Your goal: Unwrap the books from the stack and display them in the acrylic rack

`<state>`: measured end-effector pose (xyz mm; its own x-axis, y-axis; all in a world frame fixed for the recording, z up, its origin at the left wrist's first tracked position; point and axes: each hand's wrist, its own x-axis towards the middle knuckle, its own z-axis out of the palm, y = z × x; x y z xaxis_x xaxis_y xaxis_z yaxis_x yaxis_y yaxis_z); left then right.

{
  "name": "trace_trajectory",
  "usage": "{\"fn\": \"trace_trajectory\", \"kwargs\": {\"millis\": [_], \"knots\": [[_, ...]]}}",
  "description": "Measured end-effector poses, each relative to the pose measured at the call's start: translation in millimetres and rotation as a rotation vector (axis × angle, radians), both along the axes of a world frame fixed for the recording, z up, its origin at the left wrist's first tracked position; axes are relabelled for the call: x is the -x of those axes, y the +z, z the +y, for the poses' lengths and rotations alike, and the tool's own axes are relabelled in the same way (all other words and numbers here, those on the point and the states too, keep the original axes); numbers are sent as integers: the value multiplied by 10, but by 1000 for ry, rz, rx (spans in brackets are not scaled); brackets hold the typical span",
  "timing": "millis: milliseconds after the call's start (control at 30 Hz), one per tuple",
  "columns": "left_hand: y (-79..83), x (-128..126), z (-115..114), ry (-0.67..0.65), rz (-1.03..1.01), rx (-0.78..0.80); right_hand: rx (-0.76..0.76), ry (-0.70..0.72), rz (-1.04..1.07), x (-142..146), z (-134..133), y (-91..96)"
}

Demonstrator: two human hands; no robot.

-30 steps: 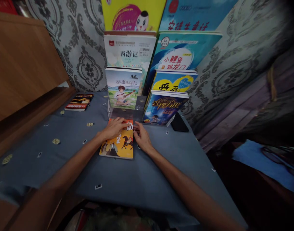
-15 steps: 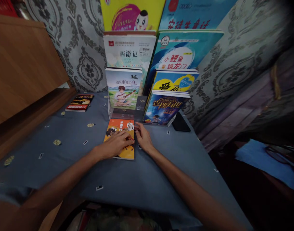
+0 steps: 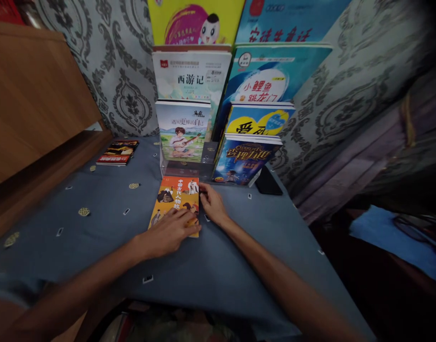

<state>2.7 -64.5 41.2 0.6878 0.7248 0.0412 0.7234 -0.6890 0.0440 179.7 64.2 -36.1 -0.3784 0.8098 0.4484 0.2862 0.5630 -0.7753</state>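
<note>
An orange book (image 3: 168, 185) with Chinese lettering and painted figures lies closed on the blue-grey tablecloth. My left hand (image 3: 171, 230) rests palm down on the lower part of its cover, fingers stretched out and holding nothing. Against the book's right edge, near its upper corner, my right hand (image 3: 212, 204) stands on its side with loosely bent fingers that do not close around the book. Just behind the book, a clear stand holds books in tiers, among them one with a guitar player (image 3: 184, 135) and a dark blue one (image 3: 244, 161).
A dark red-and-black book (image 3: 118, 152) lies at the left, near a wooden panel (image 3: 35, 95). A black phone-like object (image 3: 268, 183) lies right of the stand. Patterned curtain (image 3: 132, 95) hangs behind. Blue cloth (image 3: 392, 242) is beyond the table's right edge.
My left hand has slid down the cover towards me, uncovering more of the title and pictures. My right hand has stayed at the book's right edge.
</note>
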Motion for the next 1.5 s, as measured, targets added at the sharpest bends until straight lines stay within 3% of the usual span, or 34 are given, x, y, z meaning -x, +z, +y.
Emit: {"fn": "trace_trajectory", "kwargs": {"millis": [133,333,533,700,800,900,1133,1500], "knots": [[9,-23,-28,11,-51,-12,-76,-38,-137,13,114,43],[129,-18,-183,32,-63,-6,-67,-71,-205,22,163,103],[60,285,-330,105,-71,-50,-12,-21,-209,-34,-75,191],[-1,480,-258,290,22,-119,91,-7,-170,-34,-325,263],[15,398,-160,433,105,-157,130,-10,-146,-32,-370,284],[22,200,-51,491,155,-185,167,-29,-113,-47,-345,281],[-18,-163,177,489,173,-201,303,24,48,-103,-267,217],[-43,-206,225,444,186,-185,261,32,47,-116,-278,221]]}}
